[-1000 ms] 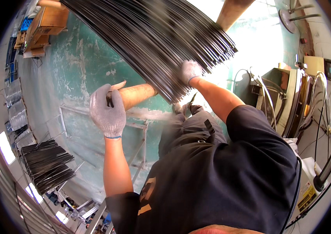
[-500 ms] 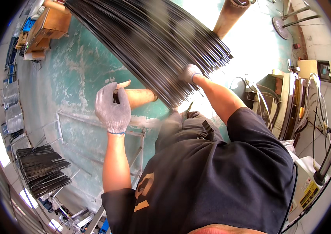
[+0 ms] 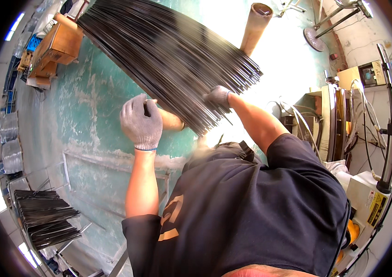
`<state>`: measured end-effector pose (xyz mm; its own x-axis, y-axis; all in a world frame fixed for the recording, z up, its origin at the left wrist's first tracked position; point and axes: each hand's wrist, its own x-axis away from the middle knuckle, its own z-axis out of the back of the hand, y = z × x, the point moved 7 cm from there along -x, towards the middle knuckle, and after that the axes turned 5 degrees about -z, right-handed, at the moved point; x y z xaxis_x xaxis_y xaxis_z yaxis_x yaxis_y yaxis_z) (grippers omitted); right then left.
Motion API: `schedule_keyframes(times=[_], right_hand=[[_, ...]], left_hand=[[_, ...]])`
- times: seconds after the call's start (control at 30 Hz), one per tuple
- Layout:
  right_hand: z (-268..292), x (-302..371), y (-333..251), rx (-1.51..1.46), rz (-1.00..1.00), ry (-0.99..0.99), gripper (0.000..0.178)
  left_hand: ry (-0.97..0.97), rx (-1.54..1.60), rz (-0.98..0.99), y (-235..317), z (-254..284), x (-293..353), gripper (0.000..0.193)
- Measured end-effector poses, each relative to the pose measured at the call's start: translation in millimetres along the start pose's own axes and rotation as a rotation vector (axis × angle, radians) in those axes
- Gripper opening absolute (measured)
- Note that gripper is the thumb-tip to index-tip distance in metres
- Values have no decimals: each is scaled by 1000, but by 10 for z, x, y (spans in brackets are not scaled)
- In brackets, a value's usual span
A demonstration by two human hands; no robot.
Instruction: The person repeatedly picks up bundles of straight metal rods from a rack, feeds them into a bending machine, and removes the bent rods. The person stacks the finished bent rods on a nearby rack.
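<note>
A wide layer of long, thin black rods [image 3: 159, 51] stretches from the far left to just in front of me, partly blurred. My right hand [image 3: 218, 97], in a grey knit glove, is closed on some rods close to their near ends. My left hand [image 3: 141, 123], gloved the same way, is curled beside the left edge of the layer. Its thumb and forefinger come together around a dark gap, and whatever they may hold is hidden. Just beyond its fingers, a brown tube [image 3: 172, 120] juts out from under the rods.
Another upright brown tube [image 3: 256, 27] stands by the rods' right edge. A brown box [image 3: 59, 46] sits far left. Lower left, a rack carries more dark rods [image 3: 48, 214]. Machinery with cables [image 3: 332, 115] stands at the right. Worn green floor [image 3: 85, 101] shows on the left.
The whole view has shifted a little. My left hand has come slightly closer to the rods, its fingers curled further in. My right hand has slid slightly left, still at the rods' near ends.
</note>
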<state>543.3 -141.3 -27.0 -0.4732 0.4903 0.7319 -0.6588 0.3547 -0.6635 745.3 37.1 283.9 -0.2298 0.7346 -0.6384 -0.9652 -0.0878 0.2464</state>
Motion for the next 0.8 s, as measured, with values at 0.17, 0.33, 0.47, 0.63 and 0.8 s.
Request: schedule_keyframes(times=[0.17, 0.33, 0.47, 0.63, 0.8], right_hand=[[-13, 379, -263, 82, -59, 35, 39], [101, 550, -42, 348, -50, 243, 57], [72, 1362, 306, 420, -76, 215, 60], [-28, 2934, 1252, 409, -227, 408, 44], [-565, 4430, 2514, 464, -543, 631, 32]], left_hand=[[154, -52, -296, 437, 192, 86, 14], [-156, 580, -156, 920, -478, 650, 19], [-473, 1010, 865, 227, -1918, 1717, 17], [-529, 1425, 1498, -187, -2478, 1817, 30], [-395, 1741, 1690, -138, -2882, 1639, 21]])
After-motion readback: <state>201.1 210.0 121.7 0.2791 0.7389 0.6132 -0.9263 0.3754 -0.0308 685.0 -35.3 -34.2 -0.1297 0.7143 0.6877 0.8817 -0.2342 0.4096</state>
